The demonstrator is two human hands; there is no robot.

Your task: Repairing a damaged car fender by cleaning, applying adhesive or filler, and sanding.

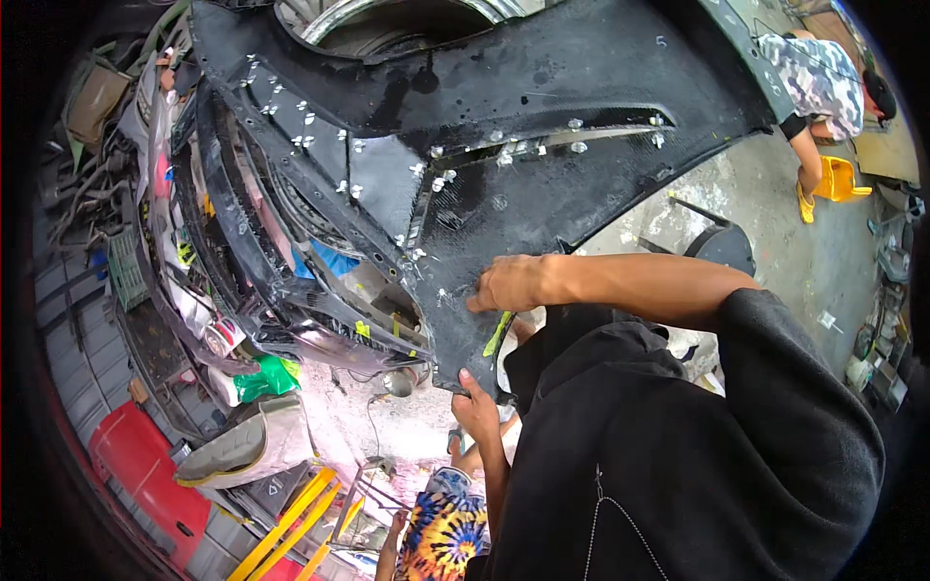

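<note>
A large black car fender (581, 203) with a woven-looking surface spreads across the upper middle of the head view. Small shiny, clear-looking blobs dot its creases and slot. With its thumb on top at the fender's near corner, my left hand (475, 409) grips the edge, its other fingers mostly hidden beneath. My right hand (511, 283) rests on the surface just above, fingers curled together and fingertips down on the panel. Whether they pinch something small is hidden. A yellow-green strip (498, 333) shows on the edge between the two hands.
Battered car bumpers and trim (232, 213) are stacked at the left. Below lie a red panel (145, 474) and yellow bars (291, 523). A person in a tie-dye shirt (446, 523) is close by; another in camouflage (819, 82) is near a yellow container (841, 179) at upper right.
</note>
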